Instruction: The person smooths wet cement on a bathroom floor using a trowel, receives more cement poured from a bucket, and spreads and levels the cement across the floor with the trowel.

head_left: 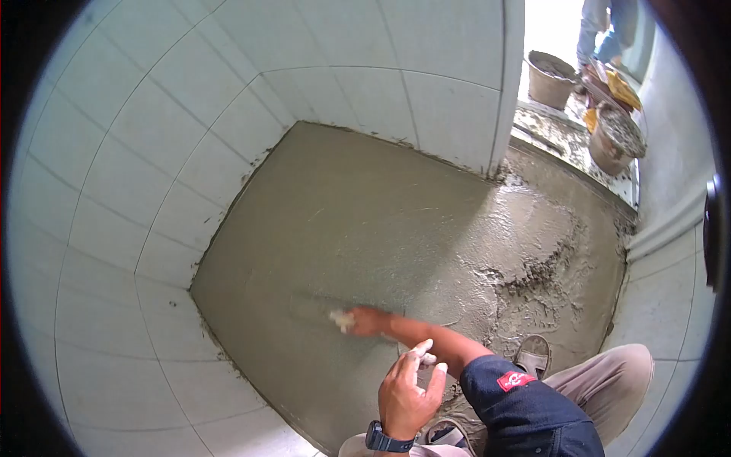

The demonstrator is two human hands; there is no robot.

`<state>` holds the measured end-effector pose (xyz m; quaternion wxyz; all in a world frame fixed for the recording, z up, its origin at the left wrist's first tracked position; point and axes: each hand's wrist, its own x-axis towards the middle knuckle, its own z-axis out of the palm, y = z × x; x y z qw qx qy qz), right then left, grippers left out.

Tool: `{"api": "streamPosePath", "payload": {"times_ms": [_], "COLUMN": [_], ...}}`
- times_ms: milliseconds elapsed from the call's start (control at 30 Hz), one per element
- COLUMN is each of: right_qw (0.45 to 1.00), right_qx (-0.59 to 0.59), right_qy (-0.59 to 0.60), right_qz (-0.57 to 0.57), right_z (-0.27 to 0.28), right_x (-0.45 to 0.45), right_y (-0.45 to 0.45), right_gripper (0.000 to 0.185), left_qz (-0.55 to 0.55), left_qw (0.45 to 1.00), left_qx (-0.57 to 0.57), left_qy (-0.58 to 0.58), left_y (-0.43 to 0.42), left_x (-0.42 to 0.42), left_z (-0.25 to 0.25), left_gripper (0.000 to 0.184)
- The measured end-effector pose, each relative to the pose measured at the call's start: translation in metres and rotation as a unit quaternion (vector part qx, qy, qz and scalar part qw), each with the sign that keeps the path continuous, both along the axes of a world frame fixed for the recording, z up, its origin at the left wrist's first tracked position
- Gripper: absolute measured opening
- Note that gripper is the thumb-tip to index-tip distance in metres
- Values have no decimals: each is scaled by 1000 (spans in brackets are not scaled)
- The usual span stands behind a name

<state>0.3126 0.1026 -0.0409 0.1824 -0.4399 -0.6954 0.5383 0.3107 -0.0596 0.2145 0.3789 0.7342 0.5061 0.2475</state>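
My right hand point(368, 321) reaches out low over the smooth wet mortar floor point(327, 221), its fingers wrapped round the handle of a trowel point(312, 308). The flat grey blade lies against the mortar and is blurred, so its edges barely stand out. Closer to me, my left hand point(411, 392) is raised above my knee with a dark watch point(387, 438) on the wrist. Its fingers are loosely bent, the thumb stands apart, and nothing is in it. Pale mortar coats its fingertips.
Tiled walls point(320, 91) border the mortar. Rough, lumpy mortar point(533, 266) lies at the right, beside my sandalled foot point(533, 354). In the doorway stand two mortar-smeared buckets point(550, 84), one tilted point(611, 152), on a splattered sill point(548, 129). Behind them are a person's legs point(594, 30).
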Motion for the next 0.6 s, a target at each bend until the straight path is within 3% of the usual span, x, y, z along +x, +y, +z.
{"api": "streamPosePath", "payload": {"times_ms": [67, 267, 333, 400, 500, 567, 600], "right_qw": [986, 886, 862, 818, 804, 813, 813], "right_qx": [53, -34, -37, 48, -78, 45, 45], "right_qy": [37, 13, 14, -53, 44, 87, 83], "right_qz": [-151, -462, -506, -571, -587, -574, -574], "right_z": [-18, -12, 49, -9, 41, 32, 24], "right_x": [37, 181, 219, 258, 300, 318, 322], "right_y": [30, 30, -10, -29, -86, -116, -120], "right_gripper": [45, 53, 55, 53, 52, 51, 51], "left_qz": [-7, -14, -7, -10, -8, -15, -16], "left_qw": [1000, 999, 999, 999, 999, 999, 999], "left_qx": [-7, -15, -7, -4, -16, -25, -27], "left_qy": [11, 25, 34, 33, 34, 32, 29], "left_y": [3, 8, 13, 18, 19, 19, 18], "left_x": [-2, -5, -7, -8, -6, -5, -5], "left_z": [-1, -8, -12, -11, -8, -8, -8], "left_gripper": [39, 39, 39, 39, 40, 40, 40]}}
